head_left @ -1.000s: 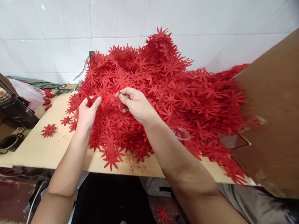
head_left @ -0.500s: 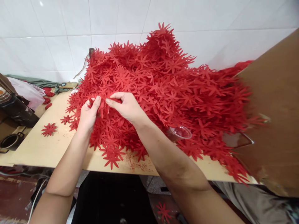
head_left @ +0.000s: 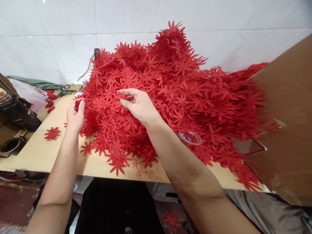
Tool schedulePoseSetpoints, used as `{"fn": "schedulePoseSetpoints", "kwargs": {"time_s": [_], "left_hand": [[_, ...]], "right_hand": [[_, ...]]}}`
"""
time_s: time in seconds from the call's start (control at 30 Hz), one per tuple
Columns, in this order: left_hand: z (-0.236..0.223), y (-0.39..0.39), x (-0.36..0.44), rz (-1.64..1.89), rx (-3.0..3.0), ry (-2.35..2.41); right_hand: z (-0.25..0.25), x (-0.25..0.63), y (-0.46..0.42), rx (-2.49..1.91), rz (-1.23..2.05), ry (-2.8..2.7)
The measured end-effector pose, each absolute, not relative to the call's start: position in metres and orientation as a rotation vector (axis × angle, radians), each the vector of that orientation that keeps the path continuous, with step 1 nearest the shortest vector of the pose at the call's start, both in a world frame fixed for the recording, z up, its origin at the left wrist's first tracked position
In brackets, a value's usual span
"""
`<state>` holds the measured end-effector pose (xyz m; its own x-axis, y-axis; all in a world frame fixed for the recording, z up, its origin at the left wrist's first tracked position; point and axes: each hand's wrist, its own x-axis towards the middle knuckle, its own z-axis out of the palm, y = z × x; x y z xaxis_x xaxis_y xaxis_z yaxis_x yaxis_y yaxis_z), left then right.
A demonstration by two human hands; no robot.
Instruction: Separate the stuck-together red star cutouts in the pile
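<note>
A large heap of red fabric flowers [head_left: 146, 76], flat with narrow pointed petals, covers much of the tabletop. My left hand [head_left: 76, 117] is at the heap's left edge, thumb and fingers closed on a red flower [head_left: 77, 104] that is mostly hidden. Over the heap's middle left is my right hand [head_left: 141, 105], thumb and index finger apart. Red shows between and under its curled fingers; whether that is a flower in the hand or the heap behind cannot be told. A single flower [head_left: 87, 148] lies below the left part of the heap.
A clear plastic cup [head_left: 190, 138] sits among the flowers beside my right forearm. On the right stands a large cardboard box [head_left: 287, 123]. At left are a black flask [head_left: 20, 112], a dark mug [head_left: 13, 146] and a loose flower [head_left: 52, 133]. White tiles back the table.
My hands were close together over the heap and are now apart. The left has moved left with red material in it; the right has shifted slightly right and up. A flower now shows near the left forearm.
</note>
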<state>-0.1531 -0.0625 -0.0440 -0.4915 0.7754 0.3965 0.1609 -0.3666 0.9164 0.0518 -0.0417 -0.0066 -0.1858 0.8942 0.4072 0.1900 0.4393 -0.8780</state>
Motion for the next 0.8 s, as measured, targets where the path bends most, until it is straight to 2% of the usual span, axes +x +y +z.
{"fn": "schedulePoseSetpoints", "kwargs": {"time_s": [0.1,0.33,0.57,0.8], "left_hand": [[-0.043,-0.069,-0.148,1.937,1.310,1.376],[-0.032,-0.088,-0.096,1.667,1.411,1.062],[-0.033,-0.077,-0.095,1.821,1.030,1.009],[-0.033,-0.075,-0.101,1.936,0.859,0.959]], "right_hand": [[-0.010,0.045,-0.041,-0.974,0.785,-1.647],[-0.011,0.022,-0.044,-0.923,0.844,-1.594],[-0.018,0.027,-0.047,-0.569,1.222,-1.704],[-0.020,0.018,-0.049,-0.727,1.082,-1.636]]}}
